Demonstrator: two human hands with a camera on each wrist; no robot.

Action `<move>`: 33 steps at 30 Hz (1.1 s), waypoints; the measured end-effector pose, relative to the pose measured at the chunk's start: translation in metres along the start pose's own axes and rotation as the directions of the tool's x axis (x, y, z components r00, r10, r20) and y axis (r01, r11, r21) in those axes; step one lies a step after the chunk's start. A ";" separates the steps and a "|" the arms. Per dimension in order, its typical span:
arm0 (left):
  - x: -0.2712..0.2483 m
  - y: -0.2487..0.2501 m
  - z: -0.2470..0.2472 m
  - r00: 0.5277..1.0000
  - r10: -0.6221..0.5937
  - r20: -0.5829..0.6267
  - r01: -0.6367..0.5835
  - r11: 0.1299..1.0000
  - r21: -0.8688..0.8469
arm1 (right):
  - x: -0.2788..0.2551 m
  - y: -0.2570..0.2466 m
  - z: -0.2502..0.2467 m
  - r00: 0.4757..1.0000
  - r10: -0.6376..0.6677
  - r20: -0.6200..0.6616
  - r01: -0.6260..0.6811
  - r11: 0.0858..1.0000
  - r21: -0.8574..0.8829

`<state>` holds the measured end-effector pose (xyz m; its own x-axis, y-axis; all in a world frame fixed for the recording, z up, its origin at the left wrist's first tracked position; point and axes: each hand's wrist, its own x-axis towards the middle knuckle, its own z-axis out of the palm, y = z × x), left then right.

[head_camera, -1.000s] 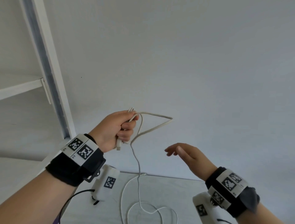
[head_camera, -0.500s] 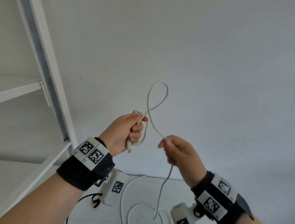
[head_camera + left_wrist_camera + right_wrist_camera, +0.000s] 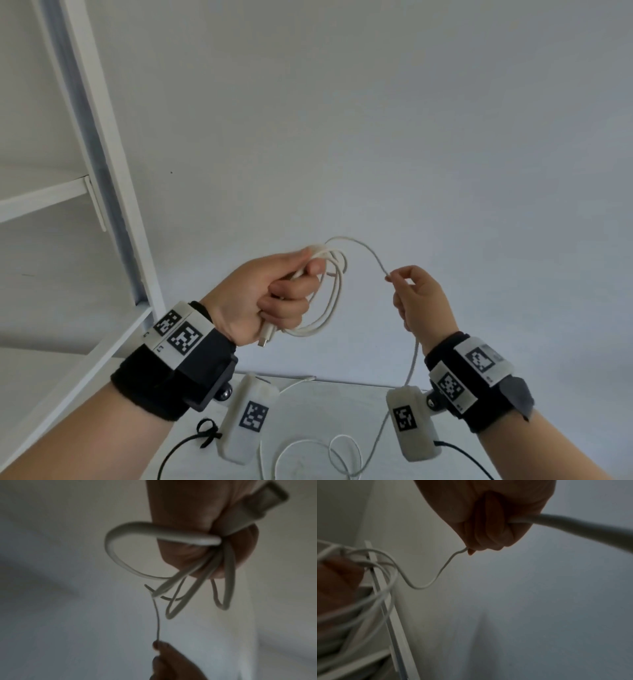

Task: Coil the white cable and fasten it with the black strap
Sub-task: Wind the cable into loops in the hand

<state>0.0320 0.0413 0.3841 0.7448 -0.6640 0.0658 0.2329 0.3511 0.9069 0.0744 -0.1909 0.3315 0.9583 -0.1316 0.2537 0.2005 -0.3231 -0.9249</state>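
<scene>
My left hand [image 3: 291, 291] grips a bundle of several loops of the white cable [image 3: 334, 301] in its fist, raised in front of the wall. The cable's plug [image 3: 268, 338] sticks out below the fist and shows close up as the plug [image 3: 267, 497] in the left wrist view. From the loops [image 3: 173, 601] one strand arcs right to my right hand [image 3: 390, 275], which pinches it between thumb and fingertip. The strand [image 3: 436, 577] sags between the hands. Below my right hand [image 3: 488, 520] the cable hangs down to loose slack [image 3: 308, 445] on the table. No black strap is in view.
A white shelf frame [image 3: 102, 154] stands at the left, close to my left forearm. A plain wall fills the background. The pale table [image 3: 342, 397] lies below the hands. Black sensor wires [image 3: 178, 452] trail from the wrist cameras.
The tall loop that stood above the hands has been gathered into my left fist. My right hand has slid right along the cable and pinches it further along.
</scene>
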 end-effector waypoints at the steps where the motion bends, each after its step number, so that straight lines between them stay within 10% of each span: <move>1: 0.000 0.004 -0.003 0.997 0.020 0.069 -0.015 0.996 -0.083 | -0.001 0.006 0.001 1.000 -0.011 0.021 0.013 0.996 -0.089; 7: -0.001 0.028 -0.026 0.959 0.204 0.195 -0.104 0.897 -0.429 | -0.019 0.029 0.011 0.971 -0.002 0.239 0.116 0.879 -0.462; 13: -0.003 0.034 -0.022 0.914 0.336 -0.228 -0.382 0.901 -0.206 | -0.050 0.022 0.024 0.845 0.003 0.535 0.396 0.668 -0.630; 18: 0.002 0.027 -0.016 0.858 0.377 -0.348 -0.452 0.877 -0.165 | -0.072 0.005 0.030 0.726 -0.056 0.685 0.580 0.585 -0.567; 26: 0.006 0.019 -0.023 0.861 0.354 -0.366 -0.295 0.933 0.207 | -0.087 -0.014 0.020 0.621 -0.238 0.747 0.710 0.575 -0.407; 33: 0.007 0.001 -0.010 0.879 0.268 -0.393 -0.153 0.941 0.301 | -0.077 -0.042 0.005 0.633 -0.448 0.632 0.728 0.623 -0.287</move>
<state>0.0440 0.0434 0.3815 0.9633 -0.2303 0.1377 -0.0828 0.2332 0.9689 -0.0068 -0.1624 0.3490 0.6453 0.6534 0.3958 0.7636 -0.5664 -0.3100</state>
